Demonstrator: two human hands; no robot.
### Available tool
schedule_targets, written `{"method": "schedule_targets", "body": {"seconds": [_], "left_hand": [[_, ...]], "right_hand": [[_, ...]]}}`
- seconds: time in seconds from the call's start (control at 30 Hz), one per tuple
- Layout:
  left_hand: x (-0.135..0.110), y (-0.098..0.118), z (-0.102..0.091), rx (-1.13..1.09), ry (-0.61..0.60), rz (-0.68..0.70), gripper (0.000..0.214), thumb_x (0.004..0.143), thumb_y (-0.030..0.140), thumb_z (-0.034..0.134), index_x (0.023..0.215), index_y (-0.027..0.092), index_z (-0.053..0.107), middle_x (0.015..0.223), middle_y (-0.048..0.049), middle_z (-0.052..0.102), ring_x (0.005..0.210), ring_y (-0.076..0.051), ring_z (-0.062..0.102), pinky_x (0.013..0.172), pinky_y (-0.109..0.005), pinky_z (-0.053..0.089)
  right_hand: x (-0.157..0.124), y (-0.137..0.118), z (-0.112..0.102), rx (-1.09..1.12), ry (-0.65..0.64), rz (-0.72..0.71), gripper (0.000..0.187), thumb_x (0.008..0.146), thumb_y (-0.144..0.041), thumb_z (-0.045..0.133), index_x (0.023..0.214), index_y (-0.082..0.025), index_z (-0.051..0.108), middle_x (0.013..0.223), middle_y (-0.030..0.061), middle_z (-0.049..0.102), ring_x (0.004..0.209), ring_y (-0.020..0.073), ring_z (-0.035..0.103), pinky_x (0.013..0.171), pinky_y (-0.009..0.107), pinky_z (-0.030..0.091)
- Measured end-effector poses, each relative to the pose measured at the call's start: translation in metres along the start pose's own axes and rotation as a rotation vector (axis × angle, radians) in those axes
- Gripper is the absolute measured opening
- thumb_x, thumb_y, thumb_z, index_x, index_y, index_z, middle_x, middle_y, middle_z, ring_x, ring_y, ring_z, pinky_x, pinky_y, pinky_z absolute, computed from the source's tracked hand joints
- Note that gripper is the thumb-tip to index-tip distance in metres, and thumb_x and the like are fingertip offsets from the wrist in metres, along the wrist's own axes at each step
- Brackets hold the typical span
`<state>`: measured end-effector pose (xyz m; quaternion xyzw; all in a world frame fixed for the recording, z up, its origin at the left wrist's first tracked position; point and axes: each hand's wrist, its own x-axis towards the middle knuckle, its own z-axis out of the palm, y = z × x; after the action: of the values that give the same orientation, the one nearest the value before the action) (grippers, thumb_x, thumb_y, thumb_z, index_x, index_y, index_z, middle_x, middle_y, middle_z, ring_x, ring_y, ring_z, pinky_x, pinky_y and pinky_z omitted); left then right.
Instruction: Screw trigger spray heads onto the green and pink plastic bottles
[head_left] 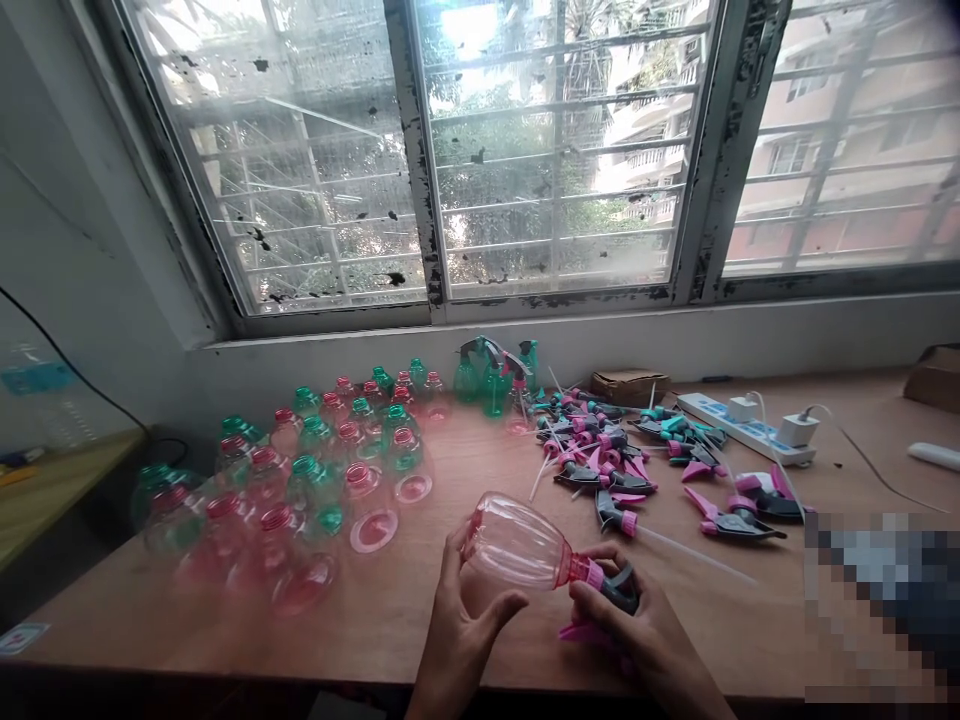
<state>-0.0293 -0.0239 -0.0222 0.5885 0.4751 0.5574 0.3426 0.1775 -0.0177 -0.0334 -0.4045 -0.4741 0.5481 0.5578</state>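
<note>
A clear pink spray bottle lies on its side in the air above the front of the table. My left hand is wrapped round its base, thumb along the near side. At the bottle's neck sits a spray head with a pink collar and a dark grey body, and the fingers of my right hand are closed on it. The pink trigger hangs below, partly hidden by that hand. Whether the collar is fully seated on the neck I cannot make out.
Several pink and green open bottles stand on the left of the wooden table. Loose spray heads with tubes are heaped right of centre. Bottles with heads stand at the back, near a power strip.
</note>
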Motion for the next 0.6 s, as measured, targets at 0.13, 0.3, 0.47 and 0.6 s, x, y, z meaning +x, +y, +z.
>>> {"method": "schedule_targets", "body": {"seconds": [0.13, 0.3, 0.47, 0.6], "left_hand": [[0.0014, -0.0022, 0.0018, -0.068, 0.095, 0.000, 0.059, 0.080, 0.044, 0.074, 0.132, 0.025, 0.053, 0.149, -0.0109, 0.048, 0.136, -0.033, 0.047, 0.116, -0.048, 0.034], [0.0025, -0.0019, -0.0016, 0.054, 0.059, 0.116, 0.053, 0.083, 0.034, 0.072, 0.134, 0.029, 0.056, 0.148, -0.0063, 0.050, 0.144, -0.030, 0.036, 0.120, -0.045, 0.027], [0.0012, -0.0082, -0.0008, 0.048, 0.029, 0.107, 0.074, 0.073, 0.034, 0.082, 0.139, 0.030, 0.049, 0.152, -0.0076, 0.045, 0.142, -0.032, 0.039, 0.119, -0.046, 0.030], [0.0012, -0.0092, 0.0033, -0.074, 0.091, 0.017, 0.070, 0.076, 0.045, 0.077, 0.137, 0.025, 0.049, 0.150, -0.0112, 0.047, 0.136, -0.033, 0.047, 0.116, -0.047, 0.034]], "right_hand": [[-0.0004, 0.0007, 0.0002, -0.044, -0.021, -0.008, 0.041, 0.070, -0.048, 0.082, 0.093, -0.020, 0.065, 0.067, -0.0004, 0.070, 0.056, 0.0174, 0.064, 0.051, 0.026, 0.053], [0.0015, 0.0001, -0.0069, -0.042, -0.051, 0.018, 0.041, 0.078, -0.053, 0.074, 0.095, -0.018, 0.063, 0.061, 0.0008, 0.069, 0.054, 0.0170, 0.062, 0.047, 0.023, 0.047], [0.0003, 0.0010, -0.0060, 0.011, -0.062, 0.010, 0.039, 0.076, -0.050, 0.077, 0.094, -0.018, 0.063, 0.062, -0.0002, 0.069, 0.057, 0.0166, 0.063, 0.056, 0.025, 0.052], [-0.0016, 0.0017, 0.0009, -0.039, -0.018, -0.017, 0.041, 0.069, -0.048, 0.083, 0.093, -0.019, 0.066, 0.064, -0.0007, 0.069, 0.057, 0.0175, 0.064, 0.053, 0.026, 0.053]]}}
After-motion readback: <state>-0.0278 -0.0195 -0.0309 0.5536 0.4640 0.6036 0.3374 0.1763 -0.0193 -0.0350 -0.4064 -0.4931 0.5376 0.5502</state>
